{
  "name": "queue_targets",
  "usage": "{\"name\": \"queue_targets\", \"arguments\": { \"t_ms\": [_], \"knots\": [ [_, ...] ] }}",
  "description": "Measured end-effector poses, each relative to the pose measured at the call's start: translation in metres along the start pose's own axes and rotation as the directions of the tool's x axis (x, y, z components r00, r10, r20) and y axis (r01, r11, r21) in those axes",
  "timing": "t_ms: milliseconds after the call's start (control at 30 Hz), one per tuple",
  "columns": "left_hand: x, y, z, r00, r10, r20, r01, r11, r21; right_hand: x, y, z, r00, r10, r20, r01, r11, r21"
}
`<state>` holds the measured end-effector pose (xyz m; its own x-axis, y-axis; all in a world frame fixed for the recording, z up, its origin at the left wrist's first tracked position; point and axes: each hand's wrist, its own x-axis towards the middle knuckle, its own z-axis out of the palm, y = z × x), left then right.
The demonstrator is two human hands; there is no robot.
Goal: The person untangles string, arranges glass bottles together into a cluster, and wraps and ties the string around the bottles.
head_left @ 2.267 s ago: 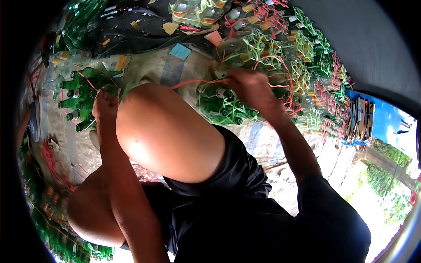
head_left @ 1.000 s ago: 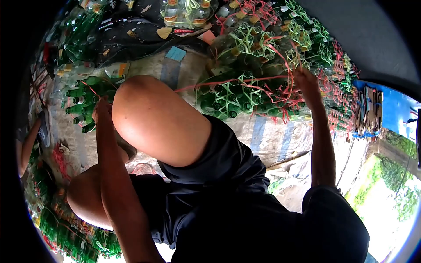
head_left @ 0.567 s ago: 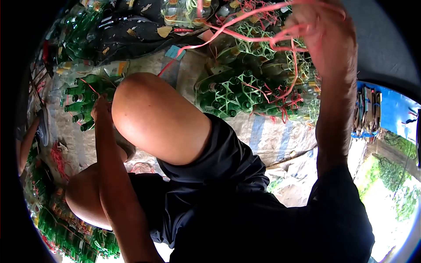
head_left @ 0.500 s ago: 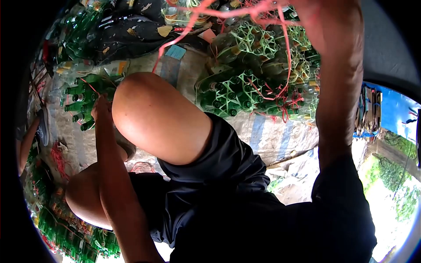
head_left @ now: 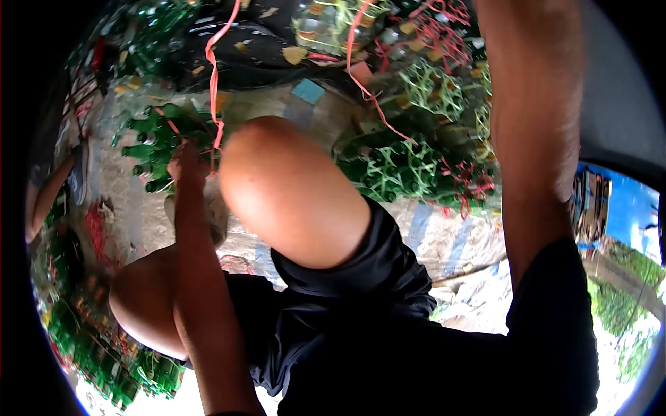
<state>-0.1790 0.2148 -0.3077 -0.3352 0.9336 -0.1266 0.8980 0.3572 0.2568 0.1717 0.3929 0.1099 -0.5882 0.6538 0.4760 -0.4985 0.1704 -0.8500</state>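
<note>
My left hand (head_left: pixel 187 163) is closed at the right side of a bundle of green glass bottles (head_left: pixel 143 150), where strands of pink plastic string (head_left: pixel 214 83) meet it. One strand crosses the bottles to my fingers; a longer one rises from beside the hand to the top edge of the view. My left fingers are small and partly blurred. My right forearm (head_left: pixel 534 104) reaches up along the right side, and the right hand lies beyond the top edge. Another pink strand hangs at top centre, its upper end out of sight.
Tied bundles of green bottles (head_left: pixel 392 170) stand right of my bent knee (head_left: pixel 291 187). More bottles (head_left: pixel 90 357) lie at lower left, near a tangle of pink string (head_left: pixel 96 229). Another person's leg and shoe (head_left: pixel 78 173) show at far left. Pale sheeting (head_left: pixel 416 222) covers the ground.
My right hand has gone up out of view, drawing the pink string upward and straighter. The view has shifted slightly, while my left hand stays by the green bottles.
</note>
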Motion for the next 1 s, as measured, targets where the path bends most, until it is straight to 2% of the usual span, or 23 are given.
{"name": "queue_targets", "arguments": {
  "t_ms": [33, 67, 133, 200, 267, 300, 333, 367, 400, 433, 467, 600, 633, 700, 767, 800, 833, 900, 967, 1000],
  "knots": [
    [-0.002, 0.004, -0.006, 0.999, 0.030, 0.034, -0.034, 0.990, 0.133, 0.002, 0.010, 0.003, 1.000, -0.004, -0.030, 0.004, 1.000, -0.006],
    [-0.002, 0.008, -0.009, 0.999, -0.017, 0.046, 0.014, 0.998, 0.066, 0.002, 0.019, 0.003, 0.998, -0.003, -0.064, 0.002, 1.000, -0.021],
    [0.000, -0.006, 0.036, 0.991, -0.126, -0.051, 0.103, 0.941, -0.324, -0.007, 0.044, -0.002, 0.982, 0.023, -0.185, -0.039, 0.996, -0.084],
    [-0.002, -0.007, 0.038, 0.939, -0.343, -0.011, 0.234, 0.663, -0.711, -0.030, 0.080, -0.022, 0.918, 0.104, -0.382, -0.182, 0.968, -0.174],
    [-0.015, 0.035, 0.002, 0.882, -0.470, 0.045, 0.275, 0.435, -0.857, -0.068, 0.123, -0.049, 0.770, 0.257, -0.584, -0.454, 0.864, -0.218],
    [-0.021, 0.045, -0.009, 0.848, -0.519, 0.104, 0.261, 0.238, -0.936, -0.087, 0.144, -0.048, 0.750, 0.282, -0.598, -0.546, 0.775, -0.319],
    [-0.025, 0.055, -0.013, 0.823, -0.555, 0.126, 0.258, 0.166, -0.952, -0.113, 0.166, -0.064, 0.674, 0.457, -0.580, -0.712, 0.611, -0.345],
    [-0.025, 0.062, -0.015, 0.796, -0.587, 0.148, 0.247, 0.091, -0.965, -0.144, 0.193, -0.085, 0.709, 0.510, -0.487, -0.705, 0.526, -0.476],
    [-0.026, 0.067, -0.014, 0.790, -0.603, 0.113, 0.191, 0.067, -0.979, -0.177, 0.229, -0.120, 0.713, 0.597, -0.368, -0.649, 0.364, -0.668],
    [-0.027, 0.070, -0.011, 0.789, -0.606, 0.098, 0.158, 0.046, -0.986, -0.206, 0.246, -0.125, 0.756, 0.591, -0.281, -0.545, 0.331, -0.771],
    [-0.027, 0.072, -0.009, 0.789, -0.609, 0.083, 0.124, 0.026, -0.992, -0.216, 0.246, -0.113, 0.745, 0.628, -0.223, -0.434, 0.203, -0.878],
    [-0.030, 0.080, -0.011, 0.781, -0.624, 0.009, 0.026, 0.017, -1.000, -0.220, 0.248, -0.074, 0.815, 0.569, -0.108, -0.286, 0.233, -0.929],
    [-0.032, 0.081, -0.012, 0.777, -0.629, 0.022, 0.043, 0.019, -0.999, -0.218, 0.250, -0.065, 0.830, 0.552, -0.083, -0.251, 0.236, -0.939],
    [-0.035, 0.086, -0.015, 0.756, -0.649, 0.086, 0.073, -0.047, -0.996, -0.204, 0.257, -0.053, 0.815, 0.577, -0.059, -0.225, 0.222, -0.949],
    [-0.036, 0.090, -0.010, 0.740, -0.672, 0.016, -0.008, -0.033, -0.999, -0.175, 0.267, -0.043, 0.753, 0.655, -0.062, -0.237, 0.183, -0.954],
    [-0.036, 0.091, -0.009, 0.730, -0.684, -0.006, -0.026, -0.019, -0.999, -0.151, 0.269, -0.024, 0.722, 0.687, -0.083, -0.314, 0.218, -0.924],
    [-0.036, 0.091, -0.008, 0.719, -0.695, -0.028, -0.044, -0.005, -0.999, -0.135, 0.273, -0.011, 0.757, 0.653, -0.013, -0.280, 0.307, -0.910],
    [-0.044, 0.092, -0.014, 0.724, -0.689, 0.034, 0.027, -0.022, -0.999, -0.112, 0.279, 0.012, 0.815, 0.567, 0.118, -0.205, 0.472, -0.857],
    [-0.047, 0.090, -0.004, 0.702, -0.711, -0.053, -0.017, 0.058, -0.998, -0.085, 0.283, 0.042, 0.859, 0.462, 0.219, -0.067, 0.527, -0.848],
    [-0.050, 0.089, -0.004, 0.702, -0.711, -0.038, -0.006, 0.048, -0.999, -0.074, 0.285, 0.056, 0.874, 0.406, 0.268, 0.001, 0.549, -0.836]
  ]
}}
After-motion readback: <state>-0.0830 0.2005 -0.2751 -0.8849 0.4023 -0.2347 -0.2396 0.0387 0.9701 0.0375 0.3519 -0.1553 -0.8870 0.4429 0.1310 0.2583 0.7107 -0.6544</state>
